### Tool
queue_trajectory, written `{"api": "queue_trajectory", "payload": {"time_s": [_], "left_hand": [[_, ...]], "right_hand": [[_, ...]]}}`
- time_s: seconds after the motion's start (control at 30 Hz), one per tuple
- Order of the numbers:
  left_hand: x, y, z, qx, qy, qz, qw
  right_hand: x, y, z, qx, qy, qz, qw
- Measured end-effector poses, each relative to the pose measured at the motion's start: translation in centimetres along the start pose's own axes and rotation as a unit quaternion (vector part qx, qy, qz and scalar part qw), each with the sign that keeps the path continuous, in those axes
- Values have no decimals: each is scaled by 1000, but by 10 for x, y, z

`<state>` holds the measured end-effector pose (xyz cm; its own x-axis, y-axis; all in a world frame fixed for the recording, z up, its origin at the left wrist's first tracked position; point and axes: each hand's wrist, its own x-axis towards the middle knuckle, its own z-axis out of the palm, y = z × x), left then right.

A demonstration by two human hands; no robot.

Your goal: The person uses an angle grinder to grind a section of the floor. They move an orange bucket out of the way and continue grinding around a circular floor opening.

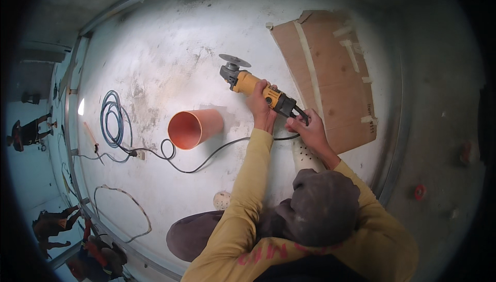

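My left hand (260, 107) is wrapped round the yellow and black body of an angle grinder (248, 82). The grinder is raised and tilted, its grey disc (235, 60) at the upper left end. At the tool's rear, my right hand (311, 131) is closed on the black power cord (232, 141), close to where it leaves the grinder. The fingertips partly hide the cord there. From my right hand the cord runs left in a loose loop across the pale surface. Below and left of the grinder lies an orange pipe piece (211, 123), its open end facing left.
Brown cardboard (330, 75) with tape strips lies at the right. On the left are a coiled blue cable (109, 119), a socket block (139, 155) and a thin hose (142, 207). A metal frame edge (77, 171) borders the surface. Other people (54, 226) are beyond it.
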<state>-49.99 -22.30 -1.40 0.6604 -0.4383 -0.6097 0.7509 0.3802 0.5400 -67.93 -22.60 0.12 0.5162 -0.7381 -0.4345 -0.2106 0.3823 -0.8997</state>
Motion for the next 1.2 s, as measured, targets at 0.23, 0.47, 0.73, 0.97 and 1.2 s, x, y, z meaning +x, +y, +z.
{"api": "queue_trajectory", "payload": {"time_s": [0.23,0.47,0.73,0.97,1.2], "left_hand": [[-12,-7,-6,142,-20,104,984],[-16,-11,-19,269,7,177,947],[-35,-9,-19,325,46,140,934],[-60,-10,-57,463,81,180,864],[-90,16,-209,758,-231,262,550]], "right_hand": [[30,-41,8,-443,-128,-348,817],[48,-17,57,-478,-28,-268,836],[54,-4,48,-495,18,-332,803],[45,-11,55,-429,-93,-103,892],[59,0,70,-237,-90,-113,961]]}}
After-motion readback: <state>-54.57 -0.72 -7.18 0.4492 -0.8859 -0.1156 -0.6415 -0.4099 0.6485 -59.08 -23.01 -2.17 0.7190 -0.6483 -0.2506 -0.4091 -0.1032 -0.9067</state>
